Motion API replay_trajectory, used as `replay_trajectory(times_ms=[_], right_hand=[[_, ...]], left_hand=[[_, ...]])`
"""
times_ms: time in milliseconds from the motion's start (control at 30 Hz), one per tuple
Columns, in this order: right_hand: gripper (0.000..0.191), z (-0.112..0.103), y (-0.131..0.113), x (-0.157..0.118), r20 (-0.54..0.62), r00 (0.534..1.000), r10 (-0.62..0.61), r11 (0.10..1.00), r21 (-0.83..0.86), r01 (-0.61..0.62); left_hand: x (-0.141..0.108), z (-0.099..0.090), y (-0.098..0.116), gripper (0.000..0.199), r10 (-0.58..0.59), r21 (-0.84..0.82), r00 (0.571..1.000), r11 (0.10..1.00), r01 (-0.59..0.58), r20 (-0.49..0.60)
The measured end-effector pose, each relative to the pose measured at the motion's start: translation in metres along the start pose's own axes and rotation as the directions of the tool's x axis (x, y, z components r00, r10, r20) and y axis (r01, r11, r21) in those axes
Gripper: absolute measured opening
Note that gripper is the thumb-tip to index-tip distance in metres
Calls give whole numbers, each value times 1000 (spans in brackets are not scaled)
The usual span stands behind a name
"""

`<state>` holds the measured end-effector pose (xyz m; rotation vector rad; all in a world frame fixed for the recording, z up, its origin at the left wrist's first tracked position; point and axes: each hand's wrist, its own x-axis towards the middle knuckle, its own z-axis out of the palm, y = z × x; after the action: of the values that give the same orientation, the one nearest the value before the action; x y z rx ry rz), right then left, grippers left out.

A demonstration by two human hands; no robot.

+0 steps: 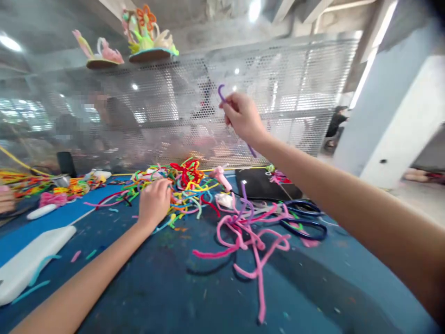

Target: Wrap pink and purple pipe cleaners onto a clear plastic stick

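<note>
My right hand [241,116] is raised above the table, pinching a purple pipe cleaner [221,93] whose bent tip sticks up past the fingers. Its other end shows below the wrist. My left hand [155,200] rests at a tangled heap of multicoloured pipe cleaners [189,174], its fingers curled; what they hold is hidden. In front of the right arm lies a loose bunch of pink pipe cleaners [259,264] with a few purple ones. Scissors with dark blue handles [306,227] lie partly among them.
Behind the bunch are a pink glue gun [219,176] and a black flat board [267,183]. A white slab-like object [31,266] lies at left. A perforated metal screen [194,111] stands at the back, with pipe-cleaner decorations [149,41] on top. Another person's hand [6,199] shows at far left.
</note>
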<state>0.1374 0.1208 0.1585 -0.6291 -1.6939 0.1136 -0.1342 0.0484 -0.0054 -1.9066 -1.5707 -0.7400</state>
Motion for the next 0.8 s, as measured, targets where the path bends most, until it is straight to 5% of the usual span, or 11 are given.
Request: replay_trajectory(times_ms=[67,133,233,333,533,633,733,800], right_hand=[[6,-38,-4,-44,15,998,69,994,-81,-67],[8,-68,-4,-90,-1,989,148,980,-138,-147],[5,-100,7,-149,-60,964,259,931,-249,-265],[7,-116,21,-188,-35,948,315,896,-317,-310],[9,-126,29,-211,25,920,390,872,-331,-360],[7,-133,30,-203,-137,881,454,861,-187,-473],[10,-141,33,-195,-267,719,642,765,159,-624],[13,-142,33,-194,-262,610,748,662,354,-661]], left_hand=[[7,-12,29,29,3,-70,1000,998,-3,5],[11,-23,66,29,8,-160,987,987,18,162],[8,-32,123,39,128,-270,899,963,-11,419],[-2,-27,159,32,270,-360,838,928,-95,475],[-23,-23,164,20,315,-343,876,920,-188,365],[-22,-35,156,16,267,-317,957,923,-220,112],[-14,-47,151,14,171,-454,969,860,-235,-178],[-9,-52,150,16,44,-688,985,711,-148,-167]])
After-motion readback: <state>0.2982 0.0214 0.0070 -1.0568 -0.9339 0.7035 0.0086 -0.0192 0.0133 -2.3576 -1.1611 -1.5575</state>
